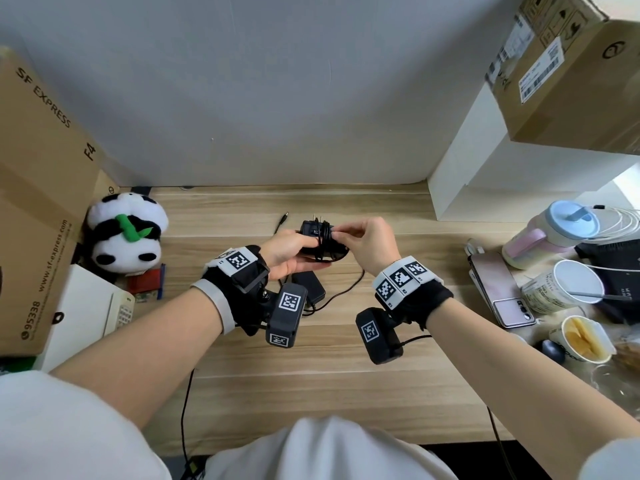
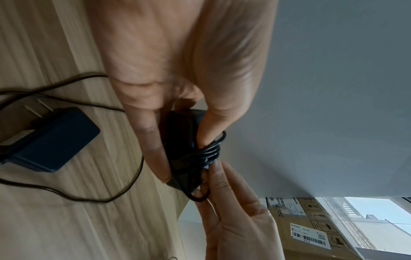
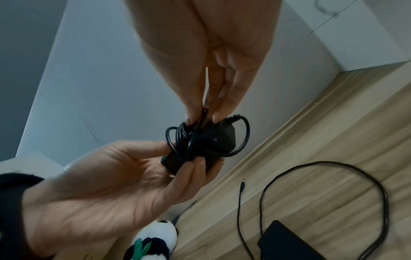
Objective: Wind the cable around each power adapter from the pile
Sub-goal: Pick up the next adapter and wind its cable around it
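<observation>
Above the light wooden surface (image 1: 311, 368), the left hand (image 1: 287, 252) grips a black boxy power adapter (image 1: 317, 233) while the right hand (image 1: 369, 245) pinches its nearly wound thin black cable (image 3: 182, 135); tucking the end in looks next.

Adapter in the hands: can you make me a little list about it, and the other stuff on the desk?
held adapter: black, up off the desk, cable looped round it
left hand: holds the adapter
right hand: pinches the cable at the adapter
second adapter: flat on the desk, cable loose
panda: left, by a box
</observation>
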Demonstrator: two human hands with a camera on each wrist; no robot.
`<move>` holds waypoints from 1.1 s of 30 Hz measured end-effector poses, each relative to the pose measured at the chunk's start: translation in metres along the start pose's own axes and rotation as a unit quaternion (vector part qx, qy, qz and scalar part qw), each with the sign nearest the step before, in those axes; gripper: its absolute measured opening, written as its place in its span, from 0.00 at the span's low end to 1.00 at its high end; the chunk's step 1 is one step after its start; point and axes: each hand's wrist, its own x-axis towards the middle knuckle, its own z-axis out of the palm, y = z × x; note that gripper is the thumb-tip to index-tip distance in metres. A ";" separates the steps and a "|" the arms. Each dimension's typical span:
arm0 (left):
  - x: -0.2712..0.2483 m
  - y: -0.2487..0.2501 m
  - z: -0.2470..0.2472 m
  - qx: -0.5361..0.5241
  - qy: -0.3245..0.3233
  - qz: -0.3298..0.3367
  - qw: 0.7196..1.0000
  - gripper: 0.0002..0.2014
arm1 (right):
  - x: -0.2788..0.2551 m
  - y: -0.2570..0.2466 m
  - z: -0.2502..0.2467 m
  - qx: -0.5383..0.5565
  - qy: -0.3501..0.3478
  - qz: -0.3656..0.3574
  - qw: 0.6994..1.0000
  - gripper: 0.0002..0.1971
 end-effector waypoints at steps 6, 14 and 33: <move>0.000 0.001 0.001 0.030 -0.002 -0.001 1.000 0.10 | -0.002 0.002 0.000 -0.016 -0.019 -0.016 1.000 0.06; 0.000 0.002 0.006 0.058 0.008 0.014 0.998 0.07 | 0.001 0.003 -0.002 0.064 -0.003 0.043 0.997 0.04; -0.007 0.004 0.011 0.213 -0.015 0.063 0.975 0.07 | 0.001 -0.007 0.003 -0.120 -0.070 -0.065 0.988 0.12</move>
